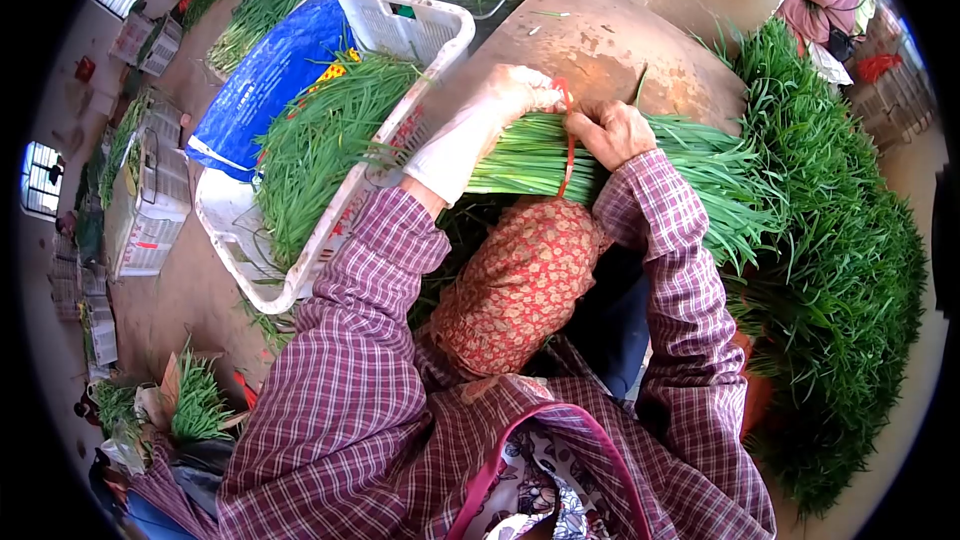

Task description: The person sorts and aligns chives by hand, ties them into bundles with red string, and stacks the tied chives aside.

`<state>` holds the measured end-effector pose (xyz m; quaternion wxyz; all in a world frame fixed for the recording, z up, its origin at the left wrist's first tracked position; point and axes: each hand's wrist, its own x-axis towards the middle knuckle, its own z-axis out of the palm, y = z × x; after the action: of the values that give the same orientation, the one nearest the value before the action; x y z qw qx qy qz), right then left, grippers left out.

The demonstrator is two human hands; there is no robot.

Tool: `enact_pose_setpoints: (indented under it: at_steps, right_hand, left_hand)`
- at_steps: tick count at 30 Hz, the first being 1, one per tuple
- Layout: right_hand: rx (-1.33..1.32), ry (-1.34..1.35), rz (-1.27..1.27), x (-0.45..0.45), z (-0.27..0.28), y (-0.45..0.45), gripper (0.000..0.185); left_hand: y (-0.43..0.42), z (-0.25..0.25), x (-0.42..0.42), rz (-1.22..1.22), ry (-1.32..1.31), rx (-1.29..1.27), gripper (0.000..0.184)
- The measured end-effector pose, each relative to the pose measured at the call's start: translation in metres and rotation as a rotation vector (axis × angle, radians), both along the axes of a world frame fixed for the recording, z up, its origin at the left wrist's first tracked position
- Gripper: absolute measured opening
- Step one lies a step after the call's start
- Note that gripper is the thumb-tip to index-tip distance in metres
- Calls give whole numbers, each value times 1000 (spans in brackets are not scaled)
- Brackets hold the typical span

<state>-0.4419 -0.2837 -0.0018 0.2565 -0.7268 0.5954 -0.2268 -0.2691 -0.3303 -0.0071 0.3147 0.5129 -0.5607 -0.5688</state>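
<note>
A bundle of long green chives [530,172] lies across my lap and against the board, its leafy ends fanning out to the right. A thin red tie [569,162] runs around the bundle. My left hand [500,108], in a white glove, rests at the bundle's upper edge, its closed fingertips at the tie's upper end. My bare right hand [612,132] is closed in a pinch beside the tie, on top of the chives. Its fingertips are partly hidden. Under the bundle is a red floral sleeve or cloth [520,285].
A white plastic crate [285,290] with loose chives and a blue sack [270,80] stands at left. Behind the bundle is a worn brown board [620,30]. A large heap of chives [830,260] rises at right. More crates [150,210] stand far left.
</note>
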Motion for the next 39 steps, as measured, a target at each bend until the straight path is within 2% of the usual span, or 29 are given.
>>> enact_pose_setpoints:
  at_steps: [11, 17, 19, 23, 26, 28, 29, 30, 32, 33, 35, 39]
  right_hand:
    - [34, -36, 46, -3, -9, -11, 37]
    - [-61, 36, 121, -4, -16, -15, 39]
    - [4, -22, 88, -3, -12, -14, 40]
    - [-23, -34, 106, -3, -13, -16, 41]
    - [36, -49, 42, -4, -6, -10, 41]
    - [32, -93, 33, -7, -2, -5, 38]
    - [33, -94, 31, -6, 0, -1, 38]
    - [-2, -38, -24, -4, 3, 4, 36]
    - [-37, 17, -70, -2, 7, 12, 34]
    - [-88, 49, -78, -3, 9, 15, 32]
    - [-151, 87, -84, -8, 8, 16, 32]
    - [-115, 89, -159, -11, 18, 11, 39]
  left_hand:
    - [0, 0, -1, 45, 39, 22, 17]
    - [-3, -3, 0, 40, 60, 25, 16]
    - [-2, -2, 1, 26, 89, 24, 16]
    - [2, -3, 1, 19, 35, -16, 16]
    - [5, 1, 6, -92, -49, -84, 24]
    - [15, 16, 16, -348, -219, -230, 36]
    - [20, 25, 21, -509, -215, -267, 48]
    - [26, 26, 21, -508, -216, -264, 48]
    - [39, 27, 21, -495, -433, -539, 54]
    - [40, 31, 19, -512, -424, -450, 59]
    - [43, 26, 20, -476, -419, -456, 59]
    - [43, 16, 21, -430, -427, -494, 57]
